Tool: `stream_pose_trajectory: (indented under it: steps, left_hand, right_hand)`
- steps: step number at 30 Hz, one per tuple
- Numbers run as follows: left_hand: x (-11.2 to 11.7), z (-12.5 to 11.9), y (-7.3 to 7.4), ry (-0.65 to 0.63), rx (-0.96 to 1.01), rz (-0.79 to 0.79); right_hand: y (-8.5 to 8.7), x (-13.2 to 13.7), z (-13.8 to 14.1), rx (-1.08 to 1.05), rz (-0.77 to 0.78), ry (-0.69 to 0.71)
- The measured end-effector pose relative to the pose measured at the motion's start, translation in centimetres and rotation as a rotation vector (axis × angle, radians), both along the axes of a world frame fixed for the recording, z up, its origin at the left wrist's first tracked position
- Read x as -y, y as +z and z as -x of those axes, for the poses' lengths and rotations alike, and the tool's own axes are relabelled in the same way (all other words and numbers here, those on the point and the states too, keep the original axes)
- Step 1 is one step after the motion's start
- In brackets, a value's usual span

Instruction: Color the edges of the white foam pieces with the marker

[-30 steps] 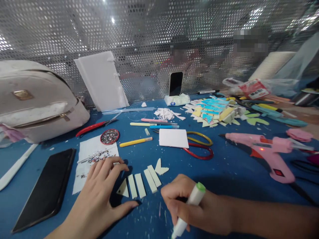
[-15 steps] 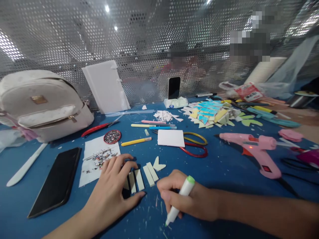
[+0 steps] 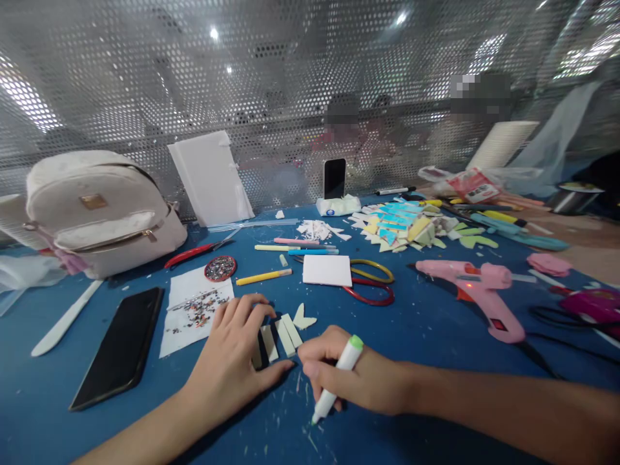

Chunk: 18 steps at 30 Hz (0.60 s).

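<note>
My left hand (image 3: 237,352) rests fingertips-down on a row of small white foam strips (image 3: 281,336) on the blue table, fingers curved and apart. My right hand (image 3: 351,381) is closed round a white marker with a green end (image 3: 336,378), its tip touching the table just right of the strips. A white heart-like foam cutout (image 3: 303,318) lies beyond the strips.
A black phone (image 3: 121,345) and paper with glitter (image 3: 194,310) lie left. Scissors (image 3: 371,284), a white card (image 3: 327,270), pens (image 3: 264,277), a pink glue gun (image 3: 477,290), coloured scraps (image 3: 402,226) and a beige backpack (image 3: 101,210) surround the work spot. A perforated screen (image 3: 290,97) stands behind.
My left hand has slid right over the strips, pushing them closer together. My right hand with the marker has moved left toward them. The camera view has drifted.
</note>
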<state>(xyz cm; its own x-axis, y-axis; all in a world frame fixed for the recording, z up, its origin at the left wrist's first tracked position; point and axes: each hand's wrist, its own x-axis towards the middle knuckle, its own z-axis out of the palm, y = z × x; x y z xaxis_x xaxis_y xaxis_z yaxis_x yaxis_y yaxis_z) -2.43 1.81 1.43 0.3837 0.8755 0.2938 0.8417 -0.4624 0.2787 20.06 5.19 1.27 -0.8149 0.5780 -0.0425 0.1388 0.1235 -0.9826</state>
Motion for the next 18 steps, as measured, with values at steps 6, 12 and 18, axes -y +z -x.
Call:
stream_pose_trajectory:
  steps: [6, 12, 18]
  left_hand:
    - [-0.2, -0.72, -0.14, 0.0, 0.007, -0.012]
    - [-0.42, -0.61, -0.22, 0.003, 0.004, -0.007]
    - [-0.41, -0.51, -0.11, 0.009, 0.009, 0.0]
  right_hand:
    - [0.07, 0.12, -0.06, 0.0, 0.009, -0.004]
    - [0.42, 0.19, -0.04, -0.003, 0.0, -0.003]
    - [0.54, 0.13, 0.02, -0.014, -0.026, 0.002]
